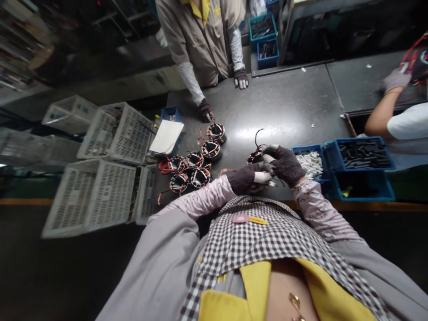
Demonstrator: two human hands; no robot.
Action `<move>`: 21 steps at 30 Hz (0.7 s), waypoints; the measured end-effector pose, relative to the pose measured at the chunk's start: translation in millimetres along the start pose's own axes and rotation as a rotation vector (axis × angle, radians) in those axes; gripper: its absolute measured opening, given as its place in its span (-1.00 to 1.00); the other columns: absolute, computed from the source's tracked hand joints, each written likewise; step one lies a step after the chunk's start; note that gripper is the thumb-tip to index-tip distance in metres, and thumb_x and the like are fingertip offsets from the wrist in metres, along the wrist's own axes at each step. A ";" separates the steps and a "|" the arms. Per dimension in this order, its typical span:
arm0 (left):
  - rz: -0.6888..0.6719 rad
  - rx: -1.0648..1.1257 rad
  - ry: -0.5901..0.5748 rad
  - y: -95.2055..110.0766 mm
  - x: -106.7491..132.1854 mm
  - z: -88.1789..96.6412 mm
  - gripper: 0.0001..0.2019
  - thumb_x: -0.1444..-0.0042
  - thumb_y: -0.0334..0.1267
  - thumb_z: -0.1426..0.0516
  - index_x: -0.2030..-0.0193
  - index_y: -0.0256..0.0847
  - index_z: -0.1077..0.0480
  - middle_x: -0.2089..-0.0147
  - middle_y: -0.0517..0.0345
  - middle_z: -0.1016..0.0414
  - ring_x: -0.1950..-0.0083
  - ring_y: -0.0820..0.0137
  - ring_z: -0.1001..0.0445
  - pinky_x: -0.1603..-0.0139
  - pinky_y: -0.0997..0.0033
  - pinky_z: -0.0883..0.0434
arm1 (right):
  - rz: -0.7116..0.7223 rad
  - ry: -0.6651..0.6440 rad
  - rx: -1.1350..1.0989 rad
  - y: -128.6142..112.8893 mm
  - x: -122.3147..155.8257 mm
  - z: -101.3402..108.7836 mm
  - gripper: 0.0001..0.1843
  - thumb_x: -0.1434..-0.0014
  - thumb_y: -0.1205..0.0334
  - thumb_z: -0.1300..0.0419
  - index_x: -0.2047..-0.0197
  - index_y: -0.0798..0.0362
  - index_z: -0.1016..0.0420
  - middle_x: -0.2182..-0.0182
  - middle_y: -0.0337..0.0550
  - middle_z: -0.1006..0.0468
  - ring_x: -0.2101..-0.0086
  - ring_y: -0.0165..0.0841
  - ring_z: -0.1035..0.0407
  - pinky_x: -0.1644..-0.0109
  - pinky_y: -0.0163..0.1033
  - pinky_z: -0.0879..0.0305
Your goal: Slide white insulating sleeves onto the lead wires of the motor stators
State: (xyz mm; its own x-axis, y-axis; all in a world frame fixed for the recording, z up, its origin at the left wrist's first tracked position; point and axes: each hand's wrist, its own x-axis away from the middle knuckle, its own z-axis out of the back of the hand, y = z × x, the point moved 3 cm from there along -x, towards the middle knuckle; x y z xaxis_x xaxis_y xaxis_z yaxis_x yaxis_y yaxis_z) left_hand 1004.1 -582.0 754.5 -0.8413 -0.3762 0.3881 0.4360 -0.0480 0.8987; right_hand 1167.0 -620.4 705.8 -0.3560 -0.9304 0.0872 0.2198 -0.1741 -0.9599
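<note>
A motor stator (pixel 254 157) with orange and black windings stands on the table just behind my hands, mostly hidden by them. One dark lead curls up from it. My left hand (pixel 249 178), in a dark glove with pale fingertips, is closed in front of the stator. My right hand (pixel 286 165), gloved the same way, is closed beside it, with its fingertips meeting the left hand's. Thin wire ends show below the fingers, and both hands appear to pinch the stator's lead wires; the exact grip is hidden. To the left, several more stators (pixel 211 150) stand in a group.
Blue bins hold white pieces (pixel 310 165) and black sleeves (pixel 363 154) at right. White crates (pixel 95 191) stand at left near a paper sheet (pixel 167 136). Across the table (pixel 284 102), a co-worker's hand (pixel 205 110) touches a stator's wires; another person's hand (pixel 397 80) works at right.
</note>
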 end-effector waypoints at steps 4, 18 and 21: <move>-0.156 0.717 0.158 7.7 -5.0 8.8 -0.47 -0.11 -0.01 -0.43 -0.11 -0.20 -0.44 0.18 0.12 -0.58 0.51 0.57 -0.28 0.50 0.53 -0.27 | -0.041 -0.014 -0.274 -6.0 6.3 5.7 -0.63 -0.07 -0.02 -0.50 0.13 0.02 -0.73 0.20 -0.10 -0.76 0.14 -0.15 -0.63 -0.07 0.02 -0.63; -0.138 0.823 0.212 -35.1 -32.9 16.9 -0.07 0.00 0.43 -0.49 -0.29 -0.17 -0.42 -0.12 -0.10 -0.64 -0.02 0.16 -0.67 0.00 0.16 -0.65 | -0.050 -0.031 -0.412 -30.8 38.9 26.0 -0.63 -0.12 -0.09 -0.58 0.22 -0.01 -0.70 0.30 -0.12 -0.69 0.31 -0.25 -0.57 0.14 -0.08 -0.64; -0.215 0.608 0.457 -46.4 -20.1 34.0 -0.19 -0.07 0.36 -0.48 -0.26 -0.15 -0.45 -0.12 -0.10 -0.67 -0.08 0.14 -0.69 -0.16 0.06 -0.66 | -0.115 0.341 -0.376 15.8 40.3 64.8 -0.65 -0.12 -0.06 -0.57 0.18 -0.03 -0.65 0.33 -0.15 -0.66 0.37 -0.29 -0.51 0.21 -0.12 -0.55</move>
State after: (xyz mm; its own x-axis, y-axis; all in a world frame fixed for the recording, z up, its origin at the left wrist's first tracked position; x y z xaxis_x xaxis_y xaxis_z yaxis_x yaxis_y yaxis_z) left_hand 990.0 -540.7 712.0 -0.6154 -0.7653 0.1887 -0.0833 0.3013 0.9499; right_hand 1215.0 -681.5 711.5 -0.6479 -0.7434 0.1661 -0.1570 -0.0830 -0.9841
